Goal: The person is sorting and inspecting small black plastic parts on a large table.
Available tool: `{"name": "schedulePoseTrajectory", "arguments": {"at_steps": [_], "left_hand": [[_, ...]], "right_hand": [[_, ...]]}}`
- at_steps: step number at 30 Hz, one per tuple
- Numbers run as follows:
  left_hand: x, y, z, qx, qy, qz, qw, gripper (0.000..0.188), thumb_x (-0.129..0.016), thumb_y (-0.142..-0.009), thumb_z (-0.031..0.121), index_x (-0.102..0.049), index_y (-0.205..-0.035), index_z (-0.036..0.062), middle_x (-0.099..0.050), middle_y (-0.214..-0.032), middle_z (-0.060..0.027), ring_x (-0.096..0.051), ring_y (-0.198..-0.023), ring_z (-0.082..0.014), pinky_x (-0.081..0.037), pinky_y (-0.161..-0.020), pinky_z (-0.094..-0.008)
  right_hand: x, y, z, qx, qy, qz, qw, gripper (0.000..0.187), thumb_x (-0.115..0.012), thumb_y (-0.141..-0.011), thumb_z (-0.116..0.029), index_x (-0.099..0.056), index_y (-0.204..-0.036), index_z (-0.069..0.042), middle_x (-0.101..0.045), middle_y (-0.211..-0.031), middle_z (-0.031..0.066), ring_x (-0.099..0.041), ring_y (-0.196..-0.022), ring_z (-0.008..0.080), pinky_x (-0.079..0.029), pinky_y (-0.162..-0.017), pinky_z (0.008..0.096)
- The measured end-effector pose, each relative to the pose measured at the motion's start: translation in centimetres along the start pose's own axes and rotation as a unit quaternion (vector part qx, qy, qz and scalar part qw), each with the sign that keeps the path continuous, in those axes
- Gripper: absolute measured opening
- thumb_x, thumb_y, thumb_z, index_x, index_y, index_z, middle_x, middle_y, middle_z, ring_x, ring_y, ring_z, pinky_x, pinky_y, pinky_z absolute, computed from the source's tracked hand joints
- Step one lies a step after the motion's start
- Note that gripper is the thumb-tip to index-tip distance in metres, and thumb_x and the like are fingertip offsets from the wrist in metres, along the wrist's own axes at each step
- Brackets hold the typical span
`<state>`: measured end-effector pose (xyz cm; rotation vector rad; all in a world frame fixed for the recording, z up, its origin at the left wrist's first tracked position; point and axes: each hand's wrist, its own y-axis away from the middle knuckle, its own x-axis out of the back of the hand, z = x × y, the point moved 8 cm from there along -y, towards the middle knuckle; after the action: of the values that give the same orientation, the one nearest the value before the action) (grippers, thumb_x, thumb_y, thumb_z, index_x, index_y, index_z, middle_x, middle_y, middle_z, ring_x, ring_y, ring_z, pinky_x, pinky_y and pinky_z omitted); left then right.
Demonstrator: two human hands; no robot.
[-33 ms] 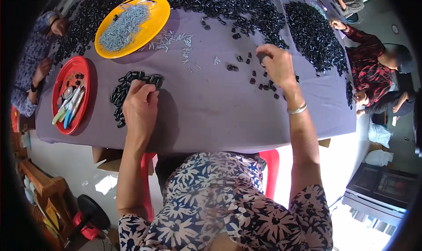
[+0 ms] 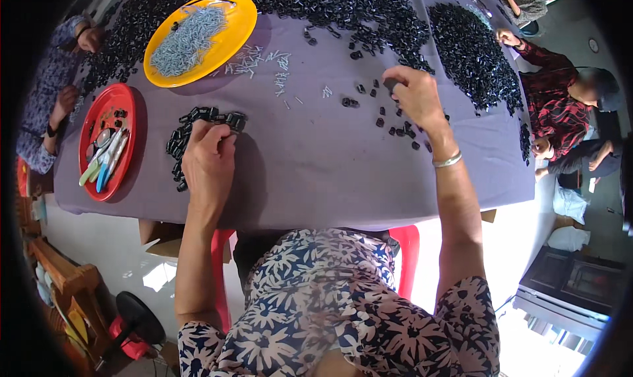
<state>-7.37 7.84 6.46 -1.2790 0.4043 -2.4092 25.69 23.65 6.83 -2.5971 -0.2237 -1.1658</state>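
Observation:
My left hand is closed at the near edge of a curved cluster of small black plastic pieces. Its fingertips touch the pieces, and the palm hides whatever it may grip. Farther right, my right hand is bent at the wrist, with fingers curled and a small black piece pinched at the tips. Several loose black pieces lie scattered on the cloth beside and below that hand. A yellow plate beyond my left hand bears a heap of thin silver screws.
Loose screws lie right of the plate. A red tray with knife-like tools stands at left. Large heaps of black pieces cover the table's far side, another heap at right. Other people sit at both sides.
My left hand has shifted very slightly toward me along the cluster. The right hand stays in almost the same place, its fingers still curled.

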Motion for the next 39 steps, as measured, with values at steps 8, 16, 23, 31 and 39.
{"name": "schedulePoseTrajectory", "arguments": {"at_steps": [8,16,23,31,39], "left_hand": [[-1.8,0.7,4.4,-0.061,0.17,-0.015,0.983,0.017,-0.068,-0.08,-0.004,-0.066,-0.095,0.0032,-0.06,-0.085,-0.0119,-0.062,-0.071,-0.027,-0.051,-0.064,-0.034],[-5.9,2.9,5.7,0.031,0.333,-0.133,0.933,0.02,-0.072,-0.082,-0.006,-0.066,-0.099,0.0015,-0.06,-0.084,-0.0018,-0.054,-0.07,-0.0066,-0.044,-0.062,-0.021],[-8.6,3.9,4.1,0.2,0.563,-0.16,0.786,0.031,-0.07,-0.085,-0.008,-0.062,-0.113,0.0013,-0.061,-0.096,-0.0007,-0.059,-0.088,-0.0074,-0.05,-0.079,-0.0217],[-6.9,3.3,2.1,0.138,0.441,-0.117,0.879,0.025,-0.071,-0.082,-0.008,-0.065,-0.105,0.0006,-0.063,-0.091,-0.0016,-0.059,-0.08,-0.0071,-0.05,-0.072,-0.0218],[-4.9,2.3,3.6,-0.003,0.298,-0.059,0.953,0.02,-0.073,-0.079,-0.006,-0.066,-0.096,0.0025,-0.061,-0.081,-0.0027,-0.053,-0.066,-0.0099,-0.043,-0.059,-0.0242]], "right_hand": [[-3.3,-3.4,-0.4,-0.135,0.08,-0.18,0.971,0.009,-0.057,-0.076,0.001,-0.065,-0.077,0.0,-0.066,-0.063,0.0111,-0.065,-0.052,0.0171,-0.053,-0.051,0.0287],[-2.1,-2.1,-1.5,-0.054,0.014,-0.095,0.994,0.017,-0.059,-0.073,-0.005,-0.07,-0.086,-0.001,-0.065,-0.068,0.0032,-0.056,-0.052,0.0088,-0.047,-0.045,0.0257],[-10.8,6.1,-10.1,-0.091,-0.373,-0.233,0.894,0.023,-0.053,-0.075,0.009,-0.068,-0.088,-0.003,-0.063,-0.079,-0.0037,-0.052,-0.068,0.0014,-0.042,-0.057,0.018],[-11.8,5.0,-10.6,-0.107,-0.319,-0.338,0.879,0.02,-0.054,-0.081,0.005,-0.069,-0.091,-0.003,-0.065,-0.077,-0.0014,-0.054,-0.063,0.0025,-0.043,-0.054,0.0202],[-11.7,-2.4,-10.2,0.155,0.022,-0.148,0.977,0.015,-0.056,-0.078,0.0,-0.068,-0.087,-0.002,-0.063,-0.065,0.0037,-0.06,-0.056,0.0097,-0.048,-0.05,0.0258]]}}
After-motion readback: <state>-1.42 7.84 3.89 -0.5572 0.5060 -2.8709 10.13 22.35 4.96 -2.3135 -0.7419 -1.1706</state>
